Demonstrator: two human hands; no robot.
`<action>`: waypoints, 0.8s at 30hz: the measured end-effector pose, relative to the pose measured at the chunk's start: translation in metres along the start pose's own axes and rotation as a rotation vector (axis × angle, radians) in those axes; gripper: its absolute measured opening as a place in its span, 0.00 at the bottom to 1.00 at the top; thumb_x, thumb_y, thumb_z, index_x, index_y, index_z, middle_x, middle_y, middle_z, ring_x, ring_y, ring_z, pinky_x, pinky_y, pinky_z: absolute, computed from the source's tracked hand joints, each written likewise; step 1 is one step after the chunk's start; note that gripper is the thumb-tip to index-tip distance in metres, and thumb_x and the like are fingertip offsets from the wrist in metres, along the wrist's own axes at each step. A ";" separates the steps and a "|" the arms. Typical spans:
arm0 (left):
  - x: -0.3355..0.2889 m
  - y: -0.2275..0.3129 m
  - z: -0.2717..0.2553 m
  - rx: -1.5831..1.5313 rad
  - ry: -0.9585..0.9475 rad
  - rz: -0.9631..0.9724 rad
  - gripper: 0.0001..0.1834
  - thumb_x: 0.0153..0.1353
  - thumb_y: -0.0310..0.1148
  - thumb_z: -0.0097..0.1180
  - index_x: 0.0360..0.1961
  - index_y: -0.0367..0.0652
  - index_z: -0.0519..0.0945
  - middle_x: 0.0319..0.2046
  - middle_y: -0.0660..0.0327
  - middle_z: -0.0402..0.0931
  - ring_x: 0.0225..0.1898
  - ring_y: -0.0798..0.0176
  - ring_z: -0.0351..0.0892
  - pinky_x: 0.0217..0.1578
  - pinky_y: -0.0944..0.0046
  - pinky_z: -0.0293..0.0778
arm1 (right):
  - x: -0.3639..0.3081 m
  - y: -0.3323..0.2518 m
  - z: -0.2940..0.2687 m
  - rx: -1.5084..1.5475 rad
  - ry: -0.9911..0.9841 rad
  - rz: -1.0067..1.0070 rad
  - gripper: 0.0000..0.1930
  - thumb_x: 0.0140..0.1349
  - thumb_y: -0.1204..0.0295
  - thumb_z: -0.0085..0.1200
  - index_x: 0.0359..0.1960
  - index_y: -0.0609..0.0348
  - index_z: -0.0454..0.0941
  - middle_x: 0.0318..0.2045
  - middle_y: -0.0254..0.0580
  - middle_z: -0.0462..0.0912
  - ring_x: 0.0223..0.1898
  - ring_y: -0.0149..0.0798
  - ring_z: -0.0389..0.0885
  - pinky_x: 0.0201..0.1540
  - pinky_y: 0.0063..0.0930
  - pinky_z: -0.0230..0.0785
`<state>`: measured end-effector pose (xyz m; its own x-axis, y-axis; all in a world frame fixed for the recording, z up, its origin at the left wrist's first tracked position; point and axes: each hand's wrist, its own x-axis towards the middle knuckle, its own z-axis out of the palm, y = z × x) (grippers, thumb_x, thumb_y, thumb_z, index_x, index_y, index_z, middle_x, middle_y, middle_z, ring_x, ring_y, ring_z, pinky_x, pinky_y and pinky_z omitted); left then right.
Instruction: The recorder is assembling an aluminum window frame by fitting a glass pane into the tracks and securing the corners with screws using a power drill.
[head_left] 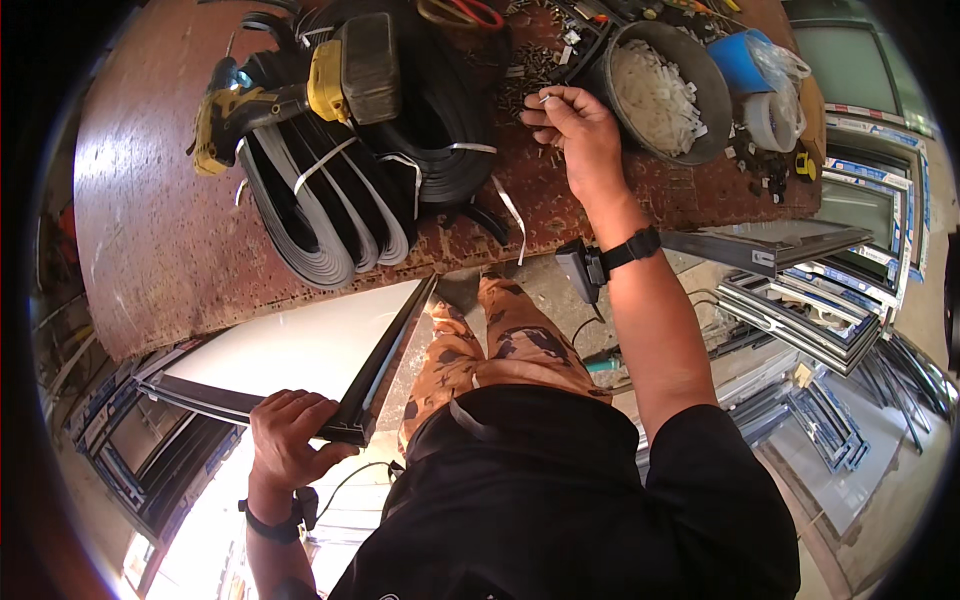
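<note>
At left, a framed panel [290, 340] is gripped at its near corner by the left hand [290, 430], fingers curled over it. Above, the bench [150, 200] is crowded by strapped black coils [325, 225] and a drill [285, 103]. Rightward, a small pale piece [545, 98] is pinched by the right hand's [590, 145] fingertips, closely flanked by a bucket [716, 115] of white pieces.
</note>
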<state>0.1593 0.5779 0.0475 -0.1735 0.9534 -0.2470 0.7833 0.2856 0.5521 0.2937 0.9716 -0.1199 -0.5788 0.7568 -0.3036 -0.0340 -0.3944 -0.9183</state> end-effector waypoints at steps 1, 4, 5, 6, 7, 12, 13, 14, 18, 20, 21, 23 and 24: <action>0.002 0.000 0.000 -0.001 0.001 0.002 0.31 0.42 0.60 0.66 0.28 0.39 0.80 0.23 0.57 0.80 0.24 0.54 0.80 0.27 0.59 0.73 | 0.001 -0.001 -0.001 0.081 -0.017 -0.009 0.07 0.66 0.74 0.50 0.43 0.59 0.77 0.34 0.38 0.83 0.32 0.30 0.81 0.33 0.22 0.72; 0.005 0.004 -0.005 0.010 0.005 -0.002 0.30 0.42 0.60 0.66 0.27 0.39 0.80 0.23 0.57 0.79 0.24 0.54 0.80 0.26 0.59 0.73 | -0.003 -0.013 0.007 0.222 -0.105 -0.021 0.06 0.66 0.75 0.50 0.42 0.59 0.77 0.33 0.38 0.82 0.31 0.30 0.80 0.34 0.22 0.71; 0.002 0.005 -0.006 0.021 0.004 -0.011 0.30 0.42 0.60 0.66 0.27 0.40 0.80 0.23 0.58 0.79 0.23 0.54 0.80 0.26 0.60 0.73 | -0.005 -0.015 0.013 0.227 -0.118 -0.020 0.06 0.66 0.75 0.50 0.42 0.59 0.77 0.33 0.38 0.82 0.31 0.30 0.80 0.34 0.22 0.71; 0.000 0.005 -0.007 0.029 0.013 -0.023 0.30 0.42 0.60 0.66 0.27 0.40 0.80 0.23 0.58 0.79 0.23 0.54 0.80 0.26 0.60 0.73 | -0.005 -0.019 0.020 0.301 -0.178 -0.042 0.06 0.65 0.75 0.51 0.42 0.59 0.77 0.32 0.39 0.82 0.29 0.30 0.78 0.33 0.22 0.69; -0.003 0.005 -0.006 0.025 0.019 -0.014 0.29 0.41 0.59 0.67 0.27 0.40 0.80 0.22 0.58 0.79 0.23 0.54 0.80 0.26 0.60 0.73 | -0.006 -0.023 0.029 0.377 -0.241 -0.063 0.06 0.64 0.76 0.52 0.41 0.59 0.76 0.32 0.39 0.81 0.28 0.30 0.77 0.32 0.22 0.68; -0.007 -0.007 -0.005 -0.028 0.006 0.022 0.24 0.39 0.50 0.71 0.30 0.44 0.81 0.22 0.62 0.77 0.23 0.57 0.77 0.25 0.60 0.71 | -0.016 -0.065 0.063 0.195 -0.465 -0.094 0.12 0.60 0.78 0.57 0.46 0.63 0.79 0.32 0.38 0.81 0.30 0.28 0.76 0.33 0.21 0.69; -0.006 -0.006 -0.005 -0.047 0.001 0.024 0.23 0.39 0.50 0.72 0.30 0.44 0.81 0.22 0.63 0.77 0.23 0.57 0.77 0.25 0.61 0.71 | -0.017 -0.076 0.070 0.122 -0.494 -0.098 0.13 0.60 0.78 0.57 0.47 0.64 0.79 0.32 0.37 0.81 0.30 0.26 0.77 0.33 0.21 0.69; -0.010 -0.007 -0.004 -0.043 0.033 0.032 0.22 0.41 0.49 0.71 0.30 0.45 0.80 0.21 0.63 0.76 0.23 0.57 0.77 0.26 0.61 0.72 | -0.021 -0.092 0.086 0.009 -0.464 -0.062 0.11 0.60 0.76 0.58 0.44 0.63 0.81 0.30 0.34 0.82 0.29 0.24 0.75 0.32 0.18 0.68; -0.020 -0.006 -0.006 -0.020 0.057 0.035 0.22 0.45 0.51 0.68 0.28 0.45 0.78 0.20 0.64 0.74 0.24 0.58 0.77 0.27 0.60 0.72 | 0.001 -0.115 0.156 -0.247 -0.476 -0.206 0.09 0.61 0.72 0.58 0.40 0.62 0.84 0.28 0.32 0.82 0.27 0.22 0.73 0.32 0.16 0.66; -0.024 -0.009 -0.005 -0.017 0.062 0.027 0.22 0.45 0.52 0.67 0.28 0.45 0.78 0.19 0.64 0.73 0.23 0.58 0.77 0.26 0.60 0.71 | 0.020 -0.121 0.195 -0.307 -0.551 -0.242 0.09 0.60 0.73 0.58 0.40 0.62 0.83 0.28 0.32 0.82 0.27 0.22 0.74 0.31 0.16 0.66; -0.025 -0.010 -0.005 -0.015 0.043 0.030 0.22 0.45 0.52 0.67 0.27 0.46 0.77 0.18 0.64 0.72 0.23 0.57 0.76 0.26 0.60 0.71 | 0.031 -0.122 0.214 -0.360 -0.602 -0.268 0.09 0.60 0.73 0.58 0.39 0.62 0.83 0.27 0.32 0.82 0.27 0.22 0.74 0.30 0.16 0.66; -0.025 -0.012 -0.003 -0.020 0.083 0.027 0.22 0.46 0.54 0.66 0.26 0.46 0.77 0.17 0.63 0.69 0.22 0.57 0.76 0.26 0.59 0.71 | 0.058 -0.118 0.256 -0.323 -0.657 -0.184 0.08 0.59 0.74 0.57 0.38 0.64 0.83 0.26 0.33 0.82 0.26 0.23 0.76 0.29 0.17 0.67; -0.027 -0.014 -0.002 -0.018 0.064 0.018 0.22 0.46 0.54 0.65 0.27 0.46 0.77 0.17 0.63 0.69 0.22 0.57 0.76 0.26 0.59 0.71 | 0.078 -0.106 0.277 -0.335 -0.650 -0.175 0.08 0.58 0.74 0.58 0.37 0.65 0.82 0.24 0.35 0.82 0.24 0.25 0.77 0.26 0.18 0.67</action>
<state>0.1517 0.5482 0.0481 -0.1978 0.9625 -0.1855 0.7757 0.2694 0.5706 0.0265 0.9278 0.0244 -0.9558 0.2925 -0.0304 0.0201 -0.0380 -0.9991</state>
